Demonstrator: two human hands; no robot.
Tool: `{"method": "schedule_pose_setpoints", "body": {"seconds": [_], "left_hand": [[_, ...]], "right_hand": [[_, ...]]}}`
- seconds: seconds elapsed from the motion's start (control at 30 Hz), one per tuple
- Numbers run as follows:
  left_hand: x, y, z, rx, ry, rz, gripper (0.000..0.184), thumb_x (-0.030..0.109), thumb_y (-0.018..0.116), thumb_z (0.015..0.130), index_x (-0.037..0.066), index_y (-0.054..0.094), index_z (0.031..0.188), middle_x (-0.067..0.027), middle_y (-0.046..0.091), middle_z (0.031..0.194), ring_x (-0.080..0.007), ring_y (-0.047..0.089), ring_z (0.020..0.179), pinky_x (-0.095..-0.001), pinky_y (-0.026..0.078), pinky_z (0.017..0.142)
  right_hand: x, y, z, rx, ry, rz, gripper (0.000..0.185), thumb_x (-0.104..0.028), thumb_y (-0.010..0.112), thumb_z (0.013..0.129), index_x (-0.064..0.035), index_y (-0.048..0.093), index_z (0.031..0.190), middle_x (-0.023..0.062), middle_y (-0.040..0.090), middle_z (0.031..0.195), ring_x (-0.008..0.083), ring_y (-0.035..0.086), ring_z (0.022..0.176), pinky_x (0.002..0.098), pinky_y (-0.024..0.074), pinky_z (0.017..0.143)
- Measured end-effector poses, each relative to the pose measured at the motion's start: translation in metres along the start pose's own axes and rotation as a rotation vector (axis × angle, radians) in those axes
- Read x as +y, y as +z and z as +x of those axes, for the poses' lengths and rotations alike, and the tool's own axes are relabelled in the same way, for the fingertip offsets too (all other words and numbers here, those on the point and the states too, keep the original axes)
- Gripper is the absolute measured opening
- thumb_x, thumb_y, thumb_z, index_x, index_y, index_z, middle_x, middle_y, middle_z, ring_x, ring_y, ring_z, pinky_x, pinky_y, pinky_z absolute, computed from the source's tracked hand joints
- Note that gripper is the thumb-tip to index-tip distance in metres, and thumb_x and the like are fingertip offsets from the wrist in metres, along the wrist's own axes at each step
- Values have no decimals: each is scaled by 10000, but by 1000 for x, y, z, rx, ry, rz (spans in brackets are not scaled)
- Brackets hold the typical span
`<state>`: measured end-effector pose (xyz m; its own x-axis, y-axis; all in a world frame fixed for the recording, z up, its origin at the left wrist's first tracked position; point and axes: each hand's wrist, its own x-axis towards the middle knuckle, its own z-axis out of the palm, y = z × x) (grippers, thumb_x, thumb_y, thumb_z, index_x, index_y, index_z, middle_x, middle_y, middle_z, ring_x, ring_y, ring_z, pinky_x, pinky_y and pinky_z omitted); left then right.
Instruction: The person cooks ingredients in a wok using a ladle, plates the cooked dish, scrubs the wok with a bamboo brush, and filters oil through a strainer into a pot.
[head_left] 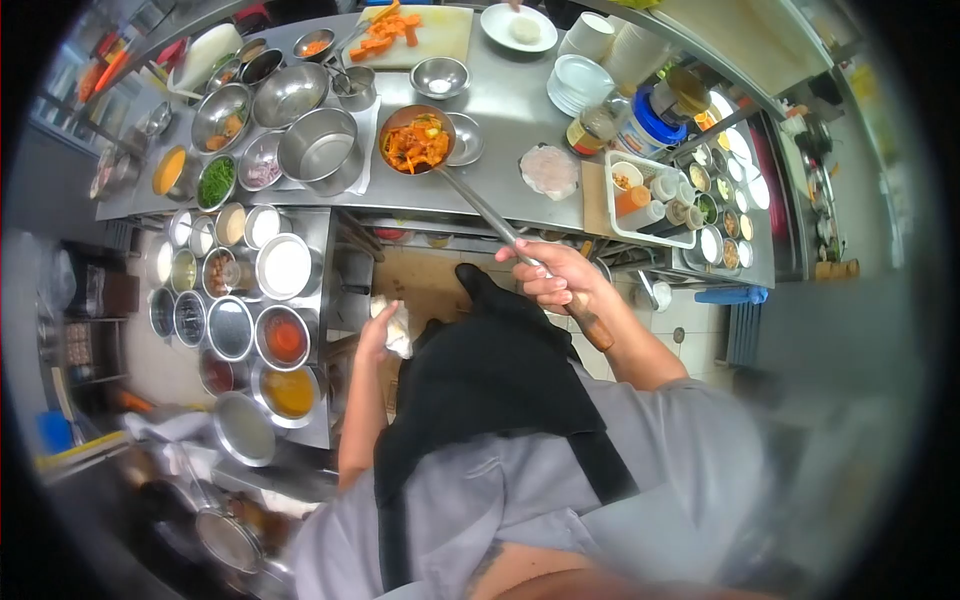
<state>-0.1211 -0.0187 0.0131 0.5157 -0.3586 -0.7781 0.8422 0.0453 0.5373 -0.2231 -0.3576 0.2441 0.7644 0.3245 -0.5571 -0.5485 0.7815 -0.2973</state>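
Note:
My right hand (556, 277) is wrapped round the long metal handle of a ladle (487, 213), whose wooden end sticks out behind my fist. The ladle's round head is full of orange-red saucy food (415, 146) with some green pieces. It is over the steel counter, overlapping a small shallow metal bowl (466, 140); I cannot tell if they touch. Low at my side, my left hand (376, 333) grips a crumpled white cloth (398, 332). A large steel pot (320, 150) stands left of the ladle's head.
The steel counter (500, 110) carries a cutting board (455, 40) with orange pieces, a white plate (518, 28) touched by another person's fingers, and a basket of bottles (652, 205). Several sauce containers (283, 265) fill the left side. Stacked bowls (583, 80) stand at the back right.

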Motion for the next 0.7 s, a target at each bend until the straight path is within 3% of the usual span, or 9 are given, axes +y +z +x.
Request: {"method": "schedule_pose_setpoints", "body": {"seconds": [0.3,0.37,0.57,0.63,0.7], "left_hand": [[-9,-12,21,-8,5,78,599,346,751,837,-95,568,1198,-143,647,1050,-228,649,892,-381,527,740],[-10,-9,25,59,-13,69,324,275,704,888,-2,629,1038,-91,670,845,-220,655,681,-358,518,583],[-1,2,25,24,-2,54,315,257,703,888,-3,622,1046,-90,669,849,-220,656,690,-356,518,590],[2,7,23,8,2,36,315,252,703,888,-4,622,1051,-90,669,852,-220,657,696,-357,520,596],[4,9,26,11,6,40,321,251,707,883,-4,622,1058,-95,672,869,-223,661,713,-362,524,612]], "right_hand": [[-26,2,-2,-56,-52,142,299,-256,495,1025,19,489,1143,-20,411,662,18,339,399,181,285,279],[-36,0,0,-23,-108,82,290,-245,500,1022,19,483,1140,-26,411,658,14,337,397,182,286,281],[-84,-14,23,-56,-164,144,303,-249,512,1016,12,461,1160,-41,411,643,14,336,402,173,278,284],[-109,-23,37,-56,-179,212,321,-242,472,1032,38,461,1189,4,451,672,48,367,404,198,306,276],[-135,-36,62,-56,-207,225,303,-232,483,1027,33,464,1173,-5,456,678,42,365,415,197,288,284]]}}
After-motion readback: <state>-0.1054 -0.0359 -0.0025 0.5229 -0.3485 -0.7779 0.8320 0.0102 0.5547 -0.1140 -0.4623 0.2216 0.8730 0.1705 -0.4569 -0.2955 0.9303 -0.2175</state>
